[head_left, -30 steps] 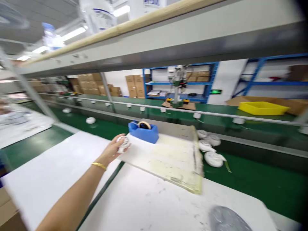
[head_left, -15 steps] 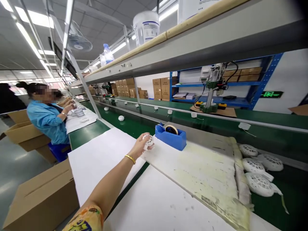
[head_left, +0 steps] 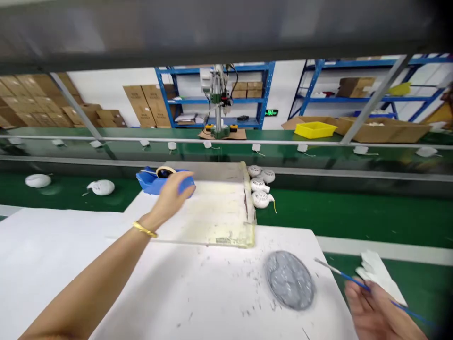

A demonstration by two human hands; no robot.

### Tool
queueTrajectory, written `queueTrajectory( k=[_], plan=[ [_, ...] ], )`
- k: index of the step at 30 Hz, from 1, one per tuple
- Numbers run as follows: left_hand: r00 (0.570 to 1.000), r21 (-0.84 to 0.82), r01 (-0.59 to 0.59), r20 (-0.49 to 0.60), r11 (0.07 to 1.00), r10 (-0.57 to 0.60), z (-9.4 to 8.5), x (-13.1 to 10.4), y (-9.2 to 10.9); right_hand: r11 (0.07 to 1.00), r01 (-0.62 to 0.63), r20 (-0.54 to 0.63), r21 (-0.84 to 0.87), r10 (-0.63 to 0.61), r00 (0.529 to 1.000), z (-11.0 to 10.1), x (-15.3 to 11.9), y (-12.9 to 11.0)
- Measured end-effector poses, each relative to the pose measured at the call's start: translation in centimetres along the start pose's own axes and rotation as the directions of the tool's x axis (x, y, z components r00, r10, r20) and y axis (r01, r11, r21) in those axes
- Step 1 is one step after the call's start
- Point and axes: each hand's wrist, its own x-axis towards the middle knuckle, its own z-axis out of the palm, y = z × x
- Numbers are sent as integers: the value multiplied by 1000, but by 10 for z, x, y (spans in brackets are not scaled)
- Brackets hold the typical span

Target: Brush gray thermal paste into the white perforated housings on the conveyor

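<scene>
My left hand [head_left: 173, 194] is stretched out over the board, just in front of the blue tape dispenser [head_left: 150, 183]. Its fingers are curved and apart, slightly blurred, with nothing visible in them. In my right hand [head_left: 380, 309], at the lower right, is a thin blue-handled brush [head_left: 348, 277]; its tip points left towards a round patch of grey paste [head_left: 290, 281] on the white sheet [head_left: 212, 283]. Several white round vented housings [head_left: 261, 199] lie just right of the stained board [head_left: 208, 208].
Two white housings [head_left: 101, 187] sit on the green belt [head_left: 354, 212] to the left. A crumpled white cloth [head_left: 378, 274] lies beyond my right hand. Overhead hangs a grey shelf [head_left: 212, 33]. Behind the belt stand a bench press [head_left: 217, 104] and a yellow tray [head_left: 314, 130].
My view has swung right, bringing my right hand with the brush and the grey paste into sight. My left hand has let go of the white vented housing it held.
</scene>
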Motion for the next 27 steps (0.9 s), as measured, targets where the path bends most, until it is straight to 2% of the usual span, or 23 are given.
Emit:
queueTrajectory(
  k=[1, 2, 4, 6, 9, 12, 16, 19, 23, 27],
  plan=[
    [987, -27, -113, 111, 993, 115, 24, 4, 26, 997, -72, -33, 16, 72, 997, 4, -5, 0],
    [955, -60, -204, 209, 977, 212, 49, 7, 50, 997, -78, -66, 2, 78, 995, 8, -11, -1],
    [870, -120, -326, 349, 938, 348, 93, 15, 92, 997, 5, -94, -77, -12, 996, 18, -22, -6],
    [808, -142, -384, 427, 912, 407, 127, 23, 119, 966, 91, -97, -242, -117, 988, 26, -31, -11],
    [776, -107, -410, 481, 906, 408, 159, 35, 134, 856, 175, -45, -487, -225, 973, 29, -38, -15],
    [783, -55, -388, 507, 920, 360, 174, 45, 134, 781, 269, 79, -563, -273, 959, 26, -37, -10],
    [784, -71, -324, 538, 943, 310, 179, 55, 133, 754, 323, 162, -572, -283, 945, 22, -29, 3],
    [797, -166, -245, 526, 955, 296, 172, 58, 134, 757, 315, 177, -573, -260, 949, 20, -24, 12],
    [849, -366, -81, 462, 927, 256, 141, 50, 134, 792, 249, 125, -557, -216, 968, 22, -23, 15],
    [883, -564, 79, 422, 822, 205, 97, 31, 127, 825, 159, 57, -543, -153, 987, 28, -24, 10]
  ],
)
